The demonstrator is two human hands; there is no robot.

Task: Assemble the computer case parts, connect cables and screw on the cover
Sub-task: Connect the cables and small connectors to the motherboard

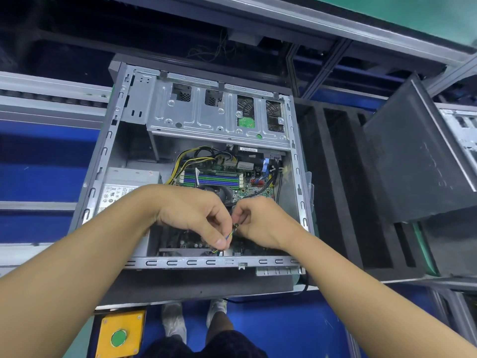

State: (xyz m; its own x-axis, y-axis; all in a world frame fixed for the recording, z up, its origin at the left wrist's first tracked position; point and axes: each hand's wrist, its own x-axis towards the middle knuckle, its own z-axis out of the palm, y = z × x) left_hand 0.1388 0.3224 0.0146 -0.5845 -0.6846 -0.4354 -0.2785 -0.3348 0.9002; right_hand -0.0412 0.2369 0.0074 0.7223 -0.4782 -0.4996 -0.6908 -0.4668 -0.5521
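Observation:
An open grey computer case [296, 161] lies on its side on the bench, with the motherboard [219, 177], memory slots and yellow-black power cables exposed. Both hands hover over the near half of the board. My left hand [196, 218] pinches a thin blue, yellow and green cable [230, 235] between thumb and fingertips. My right hand [260, 223] pinches the small connector end of that same cable, just right of the left fingertips. The cable runs down toward the case's near edge. The board under the hands is hidden.
A silver drive cage [206, 117] fills the case's far half and the power supply [124, 189] sits at its left. Black foam dividers [335, 182] and a dark panel [418, 156] stand to the right. A yellow box with a green button [120, 337] sits below the bench.

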